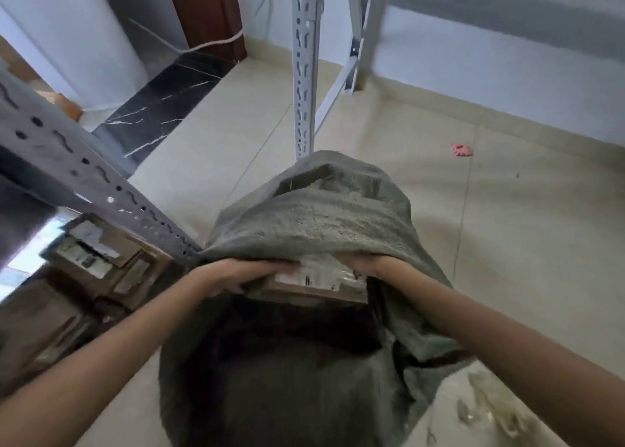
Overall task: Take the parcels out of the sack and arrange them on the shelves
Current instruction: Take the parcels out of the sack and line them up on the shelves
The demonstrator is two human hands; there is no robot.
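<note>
Two bare forearms reaching forward and down from the bottom edge, one from each side. Between them the grey-green woven sack (304,216), lying on the pale tiled floor (507,226), its dark open mouth turned toward the camera. At the far rim of that mouth, a cardboard parcel (311,286) with a white label under clear tape, partly inside the sack, with sack fabric draped over its far side. Left hand (236,274) on the left end of the parcel, fingers curled over its top edge. Right hand (365,264) on the right end, fingertips hidden under the fold of fabric, so the exact grip on that side cannot be told; seems to hold the parcel as well. Hands apart, one at each end of the parcel.

Farther inside the sack, the shape of another box pressing through the cloth, near the closed end.

On the left, a grey perforated shelf post (84,172), running diagonally and blurred. Behind and below it, several cardboard parcels with labels (94,253), stacked on a low shelf, also blurred. Straight ahead, just beyond the sack, a white slotted upright (304,74) of a second rack, with its shelf board (473,0) across the upper right. Small pink object (461,150) on the floor to the right, well apart from the sack. Some scraps of debris (490,409) on the floor at the lower right.
</note>
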